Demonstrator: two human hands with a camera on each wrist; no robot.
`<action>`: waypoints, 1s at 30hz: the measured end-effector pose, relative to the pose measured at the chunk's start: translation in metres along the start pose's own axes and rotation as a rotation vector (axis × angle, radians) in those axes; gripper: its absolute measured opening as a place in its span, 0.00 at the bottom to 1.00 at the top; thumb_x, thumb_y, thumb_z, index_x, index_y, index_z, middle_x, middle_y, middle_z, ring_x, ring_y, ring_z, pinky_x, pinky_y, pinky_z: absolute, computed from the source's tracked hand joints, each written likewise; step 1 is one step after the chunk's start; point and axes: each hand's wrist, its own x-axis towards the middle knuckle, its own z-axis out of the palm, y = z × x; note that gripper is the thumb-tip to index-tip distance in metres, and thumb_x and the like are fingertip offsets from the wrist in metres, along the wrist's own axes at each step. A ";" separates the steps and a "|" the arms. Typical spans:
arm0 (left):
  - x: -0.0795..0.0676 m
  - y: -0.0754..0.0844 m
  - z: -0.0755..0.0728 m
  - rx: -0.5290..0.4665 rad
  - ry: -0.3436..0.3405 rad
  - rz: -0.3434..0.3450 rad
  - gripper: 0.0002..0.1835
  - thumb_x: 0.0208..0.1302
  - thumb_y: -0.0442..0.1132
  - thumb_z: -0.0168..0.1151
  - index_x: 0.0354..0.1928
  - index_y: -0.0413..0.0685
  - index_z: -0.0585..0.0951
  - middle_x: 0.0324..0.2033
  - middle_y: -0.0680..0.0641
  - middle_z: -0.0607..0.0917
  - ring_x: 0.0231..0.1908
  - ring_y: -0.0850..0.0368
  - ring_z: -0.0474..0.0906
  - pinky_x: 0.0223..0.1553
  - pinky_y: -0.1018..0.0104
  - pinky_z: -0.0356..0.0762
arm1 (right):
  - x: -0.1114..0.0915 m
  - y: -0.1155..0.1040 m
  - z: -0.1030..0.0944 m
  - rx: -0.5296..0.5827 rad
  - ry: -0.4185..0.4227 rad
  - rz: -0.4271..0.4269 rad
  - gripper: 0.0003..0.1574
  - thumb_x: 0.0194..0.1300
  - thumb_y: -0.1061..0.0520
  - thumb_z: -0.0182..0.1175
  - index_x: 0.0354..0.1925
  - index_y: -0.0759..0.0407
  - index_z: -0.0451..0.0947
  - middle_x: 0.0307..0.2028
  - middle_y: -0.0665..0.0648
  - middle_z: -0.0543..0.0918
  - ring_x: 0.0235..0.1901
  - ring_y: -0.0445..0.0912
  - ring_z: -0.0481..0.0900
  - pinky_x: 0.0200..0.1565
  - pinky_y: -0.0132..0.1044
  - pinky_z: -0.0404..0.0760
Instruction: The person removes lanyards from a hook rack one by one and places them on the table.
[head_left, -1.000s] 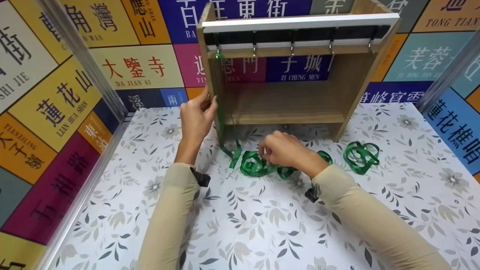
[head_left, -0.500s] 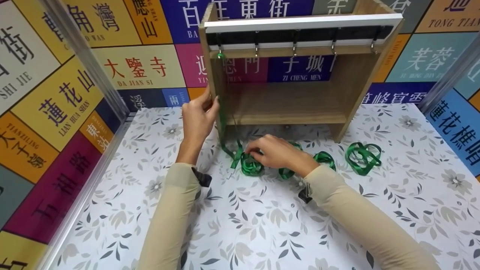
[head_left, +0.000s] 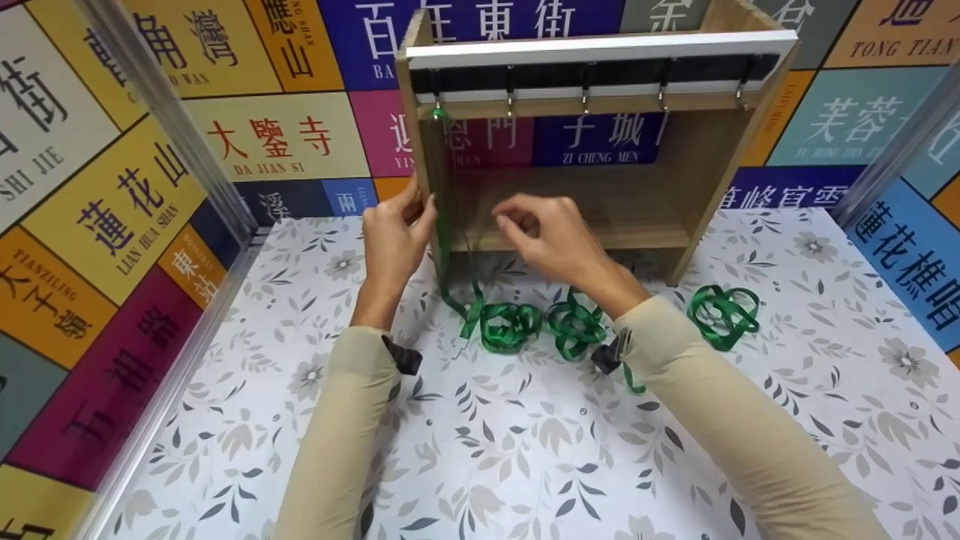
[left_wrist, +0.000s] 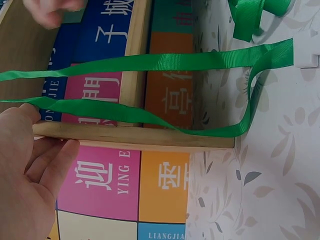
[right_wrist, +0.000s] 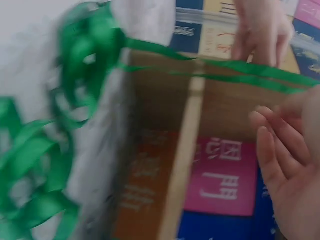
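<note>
My left hand (head_left: 397, 232) grips the front edge of the left side board of a wooden rack (head_left: 724, 176), thumb on one face and fingers on the other, as the left wrist view also shows. A green ribbon (left_wrist: 150, 62) hangs in a long loop from the leftmost hook (head_left: 439, 101), passes close by the left thumb and bends on the table, where a white piece (left_wrist: 306, 50) sits at its end. Before the rack's opening, my right hand (head_left: 551, 236) is raised above the table, fingers loosely bent, nothing showing between them.
Coiled green ribbons lie in a row before the rack: one coil (head_left: 510, 328) at left, another coil (head_left: 576, 326) beside it, and a coil (head_left: 724, 316) at right. The right sleeve hides most of another. Patterned sign boards (head_left: 274, 135) stand behind.
My right hand has moved from low over the leftmost coils up in front of the rack's opening, uncovering two coils. The left hand stays on the side board.
</note>
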 end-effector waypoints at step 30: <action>0.002 -0.003 0.001 0.011 0.039 0.054 0.22 0.76 0.45 0.69 0.69 0.52 0.85 0.50 0.43 0.94 0.48 0.54 0.94 0.53 0.61 0.92 | 0.090 -0.088 0.021 -0.190 0.387 0.199 0.22 0.72 0.36 0.71 0.49 0.50 0.94 0.44 0.48 0.96 0.44 0.40 0.93 0.43 0.34 0.90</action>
